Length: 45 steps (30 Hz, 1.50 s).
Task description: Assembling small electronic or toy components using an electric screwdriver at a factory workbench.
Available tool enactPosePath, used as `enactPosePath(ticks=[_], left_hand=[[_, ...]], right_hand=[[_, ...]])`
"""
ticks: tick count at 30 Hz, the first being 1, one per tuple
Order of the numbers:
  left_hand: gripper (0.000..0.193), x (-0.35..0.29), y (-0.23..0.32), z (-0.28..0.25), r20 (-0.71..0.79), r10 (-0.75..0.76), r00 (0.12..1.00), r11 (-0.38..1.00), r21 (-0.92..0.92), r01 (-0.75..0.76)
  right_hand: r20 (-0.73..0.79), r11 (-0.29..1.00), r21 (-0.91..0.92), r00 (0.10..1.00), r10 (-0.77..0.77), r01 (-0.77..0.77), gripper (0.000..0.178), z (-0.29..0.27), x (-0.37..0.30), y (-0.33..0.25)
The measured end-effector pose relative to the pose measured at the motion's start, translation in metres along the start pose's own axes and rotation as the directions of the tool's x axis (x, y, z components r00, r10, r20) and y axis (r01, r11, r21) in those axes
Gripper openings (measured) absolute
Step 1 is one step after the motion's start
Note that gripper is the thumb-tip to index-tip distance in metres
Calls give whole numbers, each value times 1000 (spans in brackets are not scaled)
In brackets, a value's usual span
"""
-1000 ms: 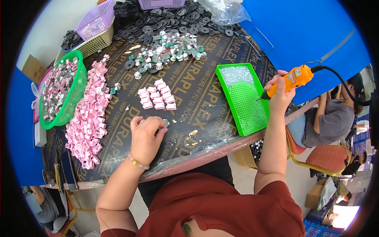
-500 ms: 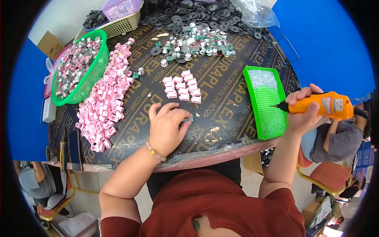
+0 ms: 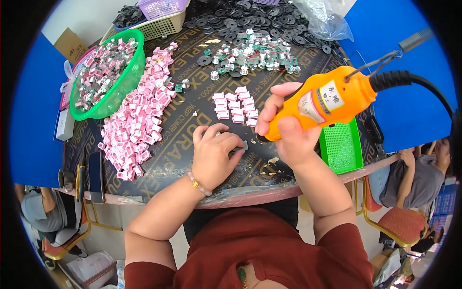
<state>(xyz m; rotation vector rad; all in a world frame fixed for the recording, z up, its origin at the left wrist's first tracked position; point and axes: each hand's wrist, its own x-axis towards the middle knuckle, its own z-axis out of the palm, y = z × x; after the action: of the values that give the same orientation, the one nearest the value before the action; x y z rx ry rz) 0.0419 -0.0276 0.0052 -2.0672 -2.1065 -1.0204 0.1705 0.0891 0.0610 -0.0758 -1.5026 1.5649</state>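
My right hand is closed round the orange body of a corded electric screwdriver, raised over the table. Its front end points left and down, towards my other hand; the bit is hidden from sight. My left hand rests low on the tabletop, fingers curled and thumb against the index finger. A bit of a small green circuit board sticks out at those fingertips; the rest lies hidden under the hand. Just beyond stand short rows of pink plastic housings.
A long heap of pink housings lies left, beside a tilted green basket. Circuit boards with clear caps are piled farther back, before black discs. A green perforated tray sits right, partly behind the screwdriver.
My right hand has brought the screwdriver leftward from the green tray, closer to my left hand. My left hand keeps its pinch by the board. The whole view has shifted slightly.
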Motion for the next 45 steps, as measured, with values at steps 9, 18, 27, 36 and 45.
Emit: enactPosePath(ticks=[9,18,27,36,45], left_hand=[[21,-2,-2,3,-4,-83,997,996,-31,83],[20,-2,-7,5,43,-127,991,986,-104,131],[20,-2,-7,5,57,-151,987,982,-109,157],[20,-2,-4,6,32,-116,993,993,-11,116],[22,-5,-2,18,-5,-30,1000,994,103,30]], right_hand=[[-50,979,192,997,-59,67,51,2,-10,21],[-51,981,190,998,-30,39,56,4,-9,21],[-7,982,184,999,-32,32,54,3,-9,26],[99,988,139,994,49,-63,33,2,-5,28],[62,998,-51,997,34,-30,43,7,-2,33]])
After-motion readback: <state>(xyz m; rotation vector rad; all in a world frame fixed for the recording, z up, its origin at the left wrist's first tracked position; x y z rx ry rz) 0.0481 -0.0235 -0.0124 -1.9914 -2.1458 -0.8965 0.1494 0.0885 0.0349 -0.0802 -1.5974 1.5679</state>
